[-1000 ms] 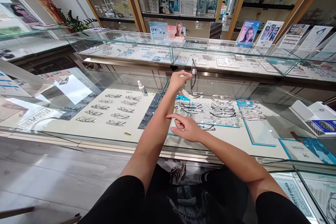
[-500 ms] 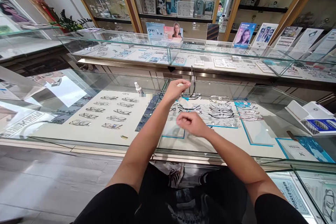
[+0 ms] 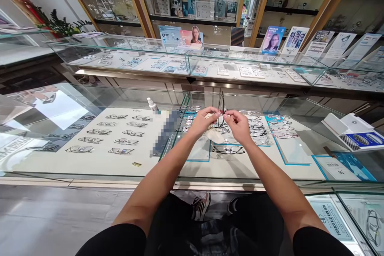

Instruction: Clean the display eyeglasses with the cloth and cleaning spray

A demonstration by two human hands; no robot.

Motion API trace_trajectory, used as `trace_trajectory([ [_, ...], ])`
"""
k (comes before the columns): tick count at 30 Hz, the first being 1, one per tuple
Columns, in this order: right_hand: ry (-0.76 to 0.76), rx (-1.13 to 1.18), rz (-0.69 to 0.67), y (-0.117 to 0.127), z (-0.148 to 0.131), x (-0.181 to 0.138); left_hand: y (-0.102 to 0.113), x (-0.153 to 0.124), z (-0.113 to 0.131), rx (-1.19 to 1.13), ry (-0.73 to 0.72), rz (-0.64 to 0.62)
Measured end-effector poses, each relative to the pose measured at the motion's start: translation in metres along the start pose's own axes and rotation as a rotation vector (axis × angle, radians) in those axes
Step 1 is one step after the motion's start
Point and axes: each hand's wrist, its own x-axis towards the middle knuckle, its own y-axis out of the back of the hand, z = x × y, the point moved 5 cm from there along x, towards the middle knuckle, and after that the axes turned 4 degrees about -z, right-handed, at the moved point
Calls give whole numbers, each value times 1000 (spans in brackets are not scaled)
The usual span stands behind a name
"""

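Observation:
Over the glass display counter, my two hands hold up a pair of dark-framed eyeglasses (image 3: 222,102), seen nearly edge-on. My left hand (image 3: 204,120) is closed on the frame's left side, with a pale cloth (image 3: 215,136) hanging beneath its fingers. On the other side, my right hand (image 3: 239,125) pinches the frame between thumb and fingers. Exactly where the fingertips grip is partly hidden. Directly below, another pair of eyeglasses (image 3: 228,150) lies by itself on the display surface, with several more pairs in rows behind the hands.
Eyeglasses in rows (image 3: 102,132) fill the left section, near a white spray bottle (image 3: 152,104) and a small gold-coloured item (image 3: 136,164). An open white box (image 3: 351,132) stands at right. Beyond is a second glass case (image 3: 168,68) with upright picture cards.
My right hand has moved up and taken hold of the eyeglasses. My left hand has come slightly down and to the right with them. The view has shifted a little.

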Motion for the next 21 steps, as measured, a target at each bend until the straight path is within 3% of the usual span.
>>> trace_trajectory([
  [7, 20, -62, 47, 10, -2, 3, 2, 1, 0, 55, -73, 61],
  [14, 143, -529, 296, 39, -14, 2, 10, 2, 5, 184, -115, 102],
  [17, 173, -595, 401, 52, -16, 4, 10, 2, 4, 211, -105, 72],
  [21, 237, -576, 432, 57, -17, 6, 7, 2, 1, 210, -49, 40],
])
